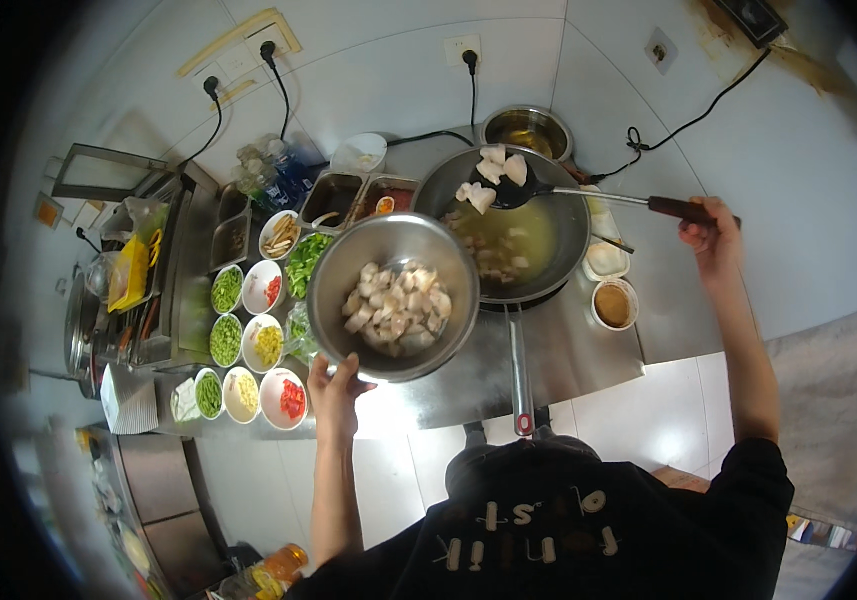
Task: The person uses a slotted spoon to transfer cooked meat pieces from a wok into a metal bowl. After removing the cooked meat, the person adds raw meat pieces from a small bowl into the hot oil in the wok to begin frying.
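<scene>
My left hand [337, 382] grips the lower rim of a stainless steel bowl [398, 238], tilted so that its pale, diced meat [398, 307] faces me. In my right hand [715, 232] is the dark handle of a ladle or turner [601, 196] with a metal shaft and black head. Several whitish meat chunks [503, 166] sit on or near that head, above the far side of a deep frying pan [572, 244]. Yellowish liquid [529, 232] and smaller meat pieces fill part of the pan, whose metal handle points towards me. The bowl overlaps the pan's left edge in view.
Bowls of chopped vegetables [268, 345] crowd the left of the steel counter [571, 360]. Behind them stand steel trays of sauce [332, 196]. A steel basin of oil-like liquid [526, 133] sits behind the pan; a tub of brown powder [613, 304] is at right. Power cords [428, 136] run along the wall.
</scene>
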Demonstrator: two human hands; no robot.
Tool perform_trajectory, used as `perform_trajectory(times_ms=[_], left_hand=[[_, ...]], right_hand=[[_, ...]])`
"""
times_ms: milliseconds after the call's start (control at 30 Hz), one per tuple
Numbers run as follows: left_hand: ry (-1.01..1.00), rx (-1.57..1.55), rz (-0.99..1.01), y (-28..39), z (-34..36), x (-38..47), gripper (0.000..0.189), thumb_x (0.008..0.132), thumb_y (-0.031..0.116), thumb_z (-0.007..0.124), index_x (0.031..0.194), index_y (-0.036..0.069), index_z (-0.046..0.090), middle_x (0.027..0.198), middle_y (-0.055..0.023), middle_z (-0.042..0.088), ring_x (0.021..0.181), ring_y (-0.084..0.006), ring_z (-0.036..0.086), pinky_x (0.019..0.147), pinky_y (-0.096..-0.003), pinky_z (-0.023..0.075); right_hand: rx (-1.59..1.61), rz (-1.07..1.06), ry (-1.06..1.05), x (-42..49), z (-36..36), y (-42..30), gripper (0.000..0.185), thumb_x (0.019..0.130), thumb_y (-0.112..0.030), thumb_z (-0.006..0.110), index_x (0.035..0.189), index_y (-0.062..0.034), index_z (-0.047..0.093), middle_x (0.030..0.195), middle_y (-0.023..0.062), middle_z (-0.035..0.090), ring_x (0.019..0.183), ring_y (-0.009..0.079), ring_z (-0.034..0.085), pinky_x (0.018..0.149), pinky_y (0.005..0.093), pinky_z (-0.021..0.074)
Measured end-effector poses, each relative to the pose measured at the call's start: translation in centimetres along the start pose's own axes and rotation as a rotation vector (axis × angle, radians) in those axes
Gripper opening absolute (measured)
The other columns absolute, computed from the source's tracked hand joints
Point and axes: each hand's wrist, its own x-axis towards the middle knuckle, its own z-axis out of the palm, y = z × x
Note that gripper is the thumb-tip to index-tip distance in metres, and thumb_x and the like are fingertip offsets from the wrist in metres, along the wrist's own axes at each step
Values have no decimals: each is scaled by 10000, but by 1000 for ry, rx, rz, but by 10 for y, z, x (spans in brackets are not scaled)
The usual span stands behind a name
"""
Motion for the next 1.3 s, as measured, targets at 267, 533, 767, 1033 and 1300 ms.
perform_trajectory(times_ms=[267,533,767,1033,1300], left_hand=[[-183,-34,-21,14,50,30,131,825,80,601,913,34,516,749,-31,582,536,-104,578,497,-226,538],[-173,-10,-52,4,57,30,123,827,81,599,906,40,514,766,-44,592,541,-109,585,492,-221,536],[-137,-43,-51,-4,45,23,137,826,90,599,927,47,517,757,-33,576,559,-102,580,505,-224,535],[-52,-90,-10,-11,20,11,124,827,82,601,922,52,526,715,-6,549,511,-66,507,505,-236,529],[139,-60,20,-26,-18,-19,120,819,77,611,896,68,519,720,4,546,513,-63,493,500,-251,528]], right_hand=[[-17,29,-153,-28,33,-26,234,855,-182,496,904,39,555,755,125,605,609,167,608,573,268,542],[-322,-383,-583,-96,58,-26,150,780,13,556,918,55,593,751,85,605,585,133,599,522,235,472],[-765,-994,-857,-111,67,-38,229,687,28,567,914,47,593,738,52,601,561,133,573,497,255,466],[-72,-23,-167,-50,47,-38,235,849,-210,506,867,14,576,704,108,595,603,172,607,579,272,531],[-505,-96,-200,12,43,-63,212,826,-198,537,823,7,588,684,79,588,550,149,593,556,268,523]])
